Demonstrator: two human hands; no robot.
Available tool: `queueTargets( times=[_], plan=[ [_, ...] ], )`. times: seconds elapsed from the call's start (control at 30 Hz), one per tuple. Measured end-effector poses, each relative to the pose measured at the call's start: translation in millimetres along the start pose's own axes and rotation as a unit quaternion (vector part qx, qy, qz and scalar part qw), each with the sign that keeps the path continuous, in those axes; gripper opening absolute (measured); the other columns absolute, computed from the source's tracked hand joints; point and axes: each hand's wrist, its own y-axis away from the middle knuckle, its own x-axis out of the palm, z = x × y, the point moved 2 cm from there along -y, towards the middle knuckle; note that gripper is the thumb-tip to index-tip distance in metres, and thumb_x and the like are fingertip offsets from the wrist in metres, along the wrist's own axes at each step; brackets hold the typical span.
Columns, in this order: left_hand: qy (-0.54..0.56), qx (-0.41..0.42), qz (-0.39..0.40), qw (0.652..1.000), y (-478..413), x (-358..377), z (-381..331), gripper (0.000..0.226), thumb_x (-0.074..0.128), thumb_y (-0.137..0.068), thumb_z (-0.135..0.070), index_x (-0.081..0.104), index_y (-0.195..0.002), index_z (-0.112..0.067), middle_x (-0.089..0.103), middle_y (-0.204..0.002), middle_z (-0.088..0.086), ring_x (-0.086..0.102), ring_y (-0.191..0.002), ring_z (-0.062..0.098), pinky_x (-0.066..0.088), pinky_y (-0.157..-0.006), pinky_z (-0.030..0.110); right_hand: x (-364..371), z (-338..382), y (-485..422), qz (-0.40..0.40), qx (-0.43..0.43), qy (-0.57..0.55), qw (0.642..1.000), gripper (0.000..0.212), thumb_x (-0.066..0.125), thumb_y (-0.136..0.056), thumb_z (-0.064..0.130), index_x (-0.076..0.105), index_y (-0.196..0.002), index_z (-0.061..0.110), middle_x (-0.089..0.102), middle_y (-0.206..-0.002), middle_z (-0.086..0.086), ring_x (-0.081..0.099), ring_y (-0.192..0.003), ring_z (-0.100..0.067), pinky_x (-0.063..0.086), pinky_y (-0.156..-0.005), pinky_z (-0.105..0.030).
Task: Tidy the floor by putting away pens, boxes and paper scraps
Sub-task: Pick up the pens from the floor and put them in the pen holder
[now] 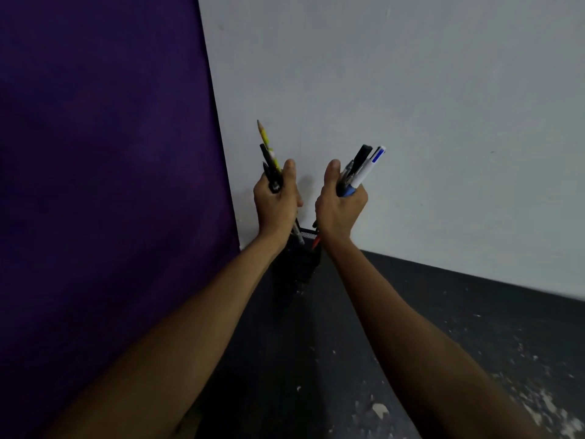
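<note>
both hands are gripping pen bundles: left hand with the yellow pencil, right hand with the blue-and-white pen, above the black mesh holder; lowering tips-first, one bundle at a time, looks wisest.

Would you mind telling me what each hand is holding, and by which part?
The left hand grips a yellow pencil and black pens; the right hand grips a white-and-blue pen and dark pens, both mid-shaft.
</note>
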Motion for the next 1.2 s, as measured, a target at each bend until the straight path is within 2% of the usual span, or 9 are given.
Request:
queueTargets(
  times=[0.13,0.23,0.33,0.57,0.7,0.83,0.93,1.07,1.2],
  plan=[
    [-0.019,0.004,0.018,1.000,-1.8,-1.1,26.5,0.036,0.052,-0.096,-0.036,0.051,-0.067,-0.014,0.051,-0.048,-0.002,0.052,-0.045,0.012,0.049,-0.051,0.030,3.8,-23.5,-2.6,0.022,0.001,0.002,1.000,0.040,0.061,-0.087,0.043,0.044,-0.065,0.014,0.042,-0.057,-0.009,0.043,-0.052,-0.023,0.040,-0.051,-0.036],
    [-0.025,-0.005,0.033,0.999,-3.9,-0.2,42.4,0.037,0.054,-0.094,-0.035,0.051,-0.064,-0.015,0.052,-0.048,-0.005,0.053,-0.046,0.010,0.048,-0.050,0.023,2.4,-38.6,-2.2,0.027,-0.004,0.009,1.000,0.039,0.059,-0.088,0.042,0.044,-0.064,0.014,0.042,-0.057,-0.009,0.043,-0.051,-0.022,0.039,-0.049,-0.035],
    [-0.040,-0.012,0.048,0.998,-4.2,-0.2,56.3,0.036,0.056,-0.093,-0.038,0.052,-0.064,-0.017,0.053,-0.051,-0.006,0.054,-0.048,0.006,0.046,-0.050,0.018,0.7,-53.3,0.0,0.033,-0.002,0.025,0.999,0.043,0.054,-0.087,0.048,0.039,-0.064,0.015,0.041,-0.057,-0.012,0.040,-0.052,-0.024,0.038,-0.047,-0.040],
    [-0.074,-0.044,0.076,0.993,4.4,-3.8,79.8,0.029,0.058,-0.092,-0.037,0.054,-0.070,-0.018,0.056,-0.060,-0.003,0.056,-0.054,0.005,0.048,-0.055,0.018,-11.4,-79.9,3.6,0.049,0.009,0.038,0.998,0.043,0.047,-0.090,0.046,0.041,-0.065,0.012,0.043,-0.057,-0.010,0.041,-0.052,-0.021,0.038,-0.048,-0.045],
    [-0.059,-0.059,0.093,0.992,7.0,-0.1,78.8,0.019,0.059,-0.092,-0.027,0.060,-0.079,-0.013,0.064,-0.072,-0.001,0.065,-0.067,0.005,0.052,-0.062,0.018,-10.8,-79.6,3.9,0.049,-0.010,0.056,0.997,0.040,0.048,-0.094,0.035,0.046,-0.068,0.005,0.048,-0.058,-0.012,0.045,-0.052,-0.020,0.038,-0.050,-0.035],
    [-0.047,-0.076,0.102,0.991,8.6,1.7,77.5,0.032,0.061,-0.091,-0.026,0.060,-0.094,0.005,0.068,-0.087,0.018,0.069,-0.084,0.025,0.057,-0.072,0.031,-12.6,-77.6,4.7,0.053,-0.023,0.069,0.996,0.034,0.052,-0.097,0.022,0.043,-0.066,0.010,0.043,-0.056,-0.006,0.041,-0.053,-0.016,0.034,-0.048,-0.030],
    [-0.033,-0.085,0.099,0.991,10.0,0.0,76.4,0.035,0.062,-0.090,-0.028,0.060,-0.103,0.004,0.069,-0.095,0.016,0.069,-0.085,0.020,0.057,-0.071,0.025,-13.5,-75.5,5.1,0.062,-0.024,0.061,0.996,0.035,0.055,-0.094,0.022,0.042,-0.063,0.011,0.041,-0.056,-0.007,0.039,-0.053,-0.018,0.035,-0.049,-0.034],
    [-0.045,-0.091,0.102,0.990,10.3,0.1,74.0,0.035,0.058,-0.092,-0.032,0.062,-0.103,0.001,0.068,-0.094,0.014,0.067,-0.086,0.019,0.056,-0.076,0.030,-14.4,-73.3,8.7,0.068,-0.040,0.053,0.995,0.033,0.055,-0.092,0.026,0.044,-0.062,0.019,0.040,-0.055,0.003,0.037,-0.051,-0.008,0.034,-0.049,-0.022],
    [-0.032,-0.089,0.111,0.989,9.6,0.9,71.0,0.048,0.041,-0.099,-0.037,0.063,-0.096,0.006,0.068,-0.094,0.021,0.066,-0.089,0.029,0.055,-0.080,0.040,-19.2,-77.6,10.2,0.075,-0.059,0.044,0.995,0.045,0.047,-0.093,0.038,0.057,-0.071,0.000,0.056,-0.063,-0.018,0.051,-0.057,-0.032,0.043,-0.055,-0.035]
  ],
)
